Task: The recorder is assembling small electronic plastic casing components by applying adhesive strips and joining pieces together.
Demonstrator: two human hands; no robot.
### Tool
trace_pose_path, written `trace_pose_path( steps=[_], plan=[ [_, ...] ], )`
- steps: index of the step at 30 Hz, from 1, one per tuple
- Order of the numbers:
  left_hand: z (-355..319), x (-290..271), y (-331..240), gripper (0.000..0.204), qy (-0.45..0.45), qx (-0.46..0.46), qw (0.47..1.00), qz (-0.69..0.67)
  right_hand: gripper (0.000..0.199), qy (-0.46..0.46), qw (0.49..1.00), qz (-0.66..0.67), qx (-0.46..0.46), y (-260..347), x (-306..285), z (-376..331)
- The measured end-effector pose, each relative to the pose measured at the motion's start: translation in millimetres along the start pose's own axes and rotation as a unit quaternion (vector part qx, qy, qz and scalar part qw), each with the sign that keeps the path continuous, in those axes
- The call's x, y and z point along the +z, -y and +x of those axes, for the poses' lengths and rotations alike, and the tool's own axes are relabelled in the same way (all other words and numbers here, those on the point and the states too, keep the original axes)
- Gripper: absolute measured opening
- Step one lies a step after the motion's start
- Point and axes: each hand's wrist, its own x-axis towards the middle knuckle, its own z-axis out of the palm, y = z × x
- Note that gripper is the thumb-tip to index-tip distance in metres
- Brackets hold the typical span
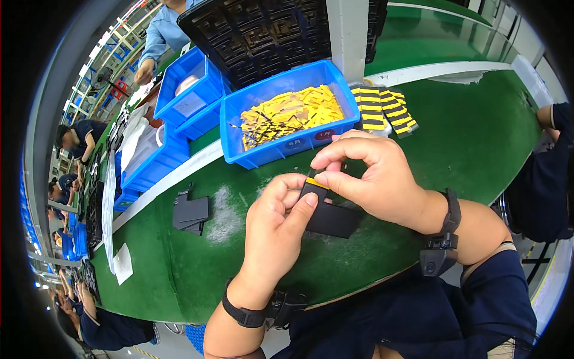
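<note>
My left hand (276,230) grips a flat black rectangular piece (332,219) by its left end, thumb on top. My right hand (372,175) pinches a small yellow and black strip (316,182) against the piece's upper left corner, fingertips close together. Both hands hover just above the green table surface (197,269). Behind them stands a blue bin (286,113) filled with several yellow and black strips. To its right, a row of the same strips (384,110) lies laid out on the green surface.
A small stack of black pieces (191,213) lies to the left. More blue bins (185,96) and a black moulded tray (263,33) stand behind. A white post (347,36) rises at the back. Other people work along the left and at the right edge.
</note>
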Motion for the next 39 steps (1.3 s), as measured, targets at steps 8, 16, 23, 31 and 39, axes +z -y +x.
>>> trace_pose_path(
  steps=[8,16,23,31,39],
  plan=[
    [-1,2,2,0.024,-0.011,0.014,1.000,0.009,0.012,-0.032,0.995,-0.054,-0.081,-5,5,-1],
    [-5,6,-2,0.025,-0.013,0.021,1.000,0.011,0.015,-0.026,0.982,-0.130,-0.132,-11,6,-2],
    [-4,3,-3,0.025,-0.045,0.041,0.998,0.024,0.017,-0.016,0.978,-0.138,-0.156,-8,4,0],
    [-3,4,-5,0.024,-0.030,-0.001,0.999,-0.015,0.016,-0.002,0.933,-0.237,-0.271,-3,-1,0],
    [-3,2,-6,0.023,-0.009,-0.012,0.997,-0.071,0.014,-0.087,0.964,-0.154,-0.197,-3,-8,8]
  ],
)
